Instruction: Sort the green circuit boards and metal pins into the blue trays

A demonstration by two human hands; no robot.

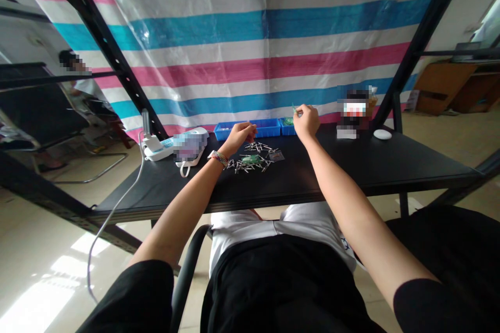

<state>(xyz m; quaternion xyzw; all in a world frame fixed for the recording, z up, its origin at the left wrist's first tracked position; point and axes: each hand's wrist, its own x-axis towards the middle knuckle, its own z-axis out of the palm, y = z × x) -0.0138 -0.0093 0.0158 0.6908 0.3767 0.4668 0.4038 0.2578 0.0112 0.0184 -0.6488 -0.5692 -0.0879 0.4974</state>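
My right hand [307, 120] is raised over the back of the black table [383, 166], fingers pinched on a small green part [294, 110] just above a small blue tray [288, 126]. My left hand [241, 135] is curled loosely near the front edge of a longer blue tray [269, 127]; whether it holds anything is hidden. Between and below my hands lies a scatter of several small metal pins [250, 162] with a little green board [251, 158] and a small clear packet [276, 155].
A white power strip [156, 150] with a cable running off the left edge sits at the table's left. A white round object [382, 134] lies at the right rear. Black rack posts flank the table. A striped tarp hangs behind. Another person sits far left.
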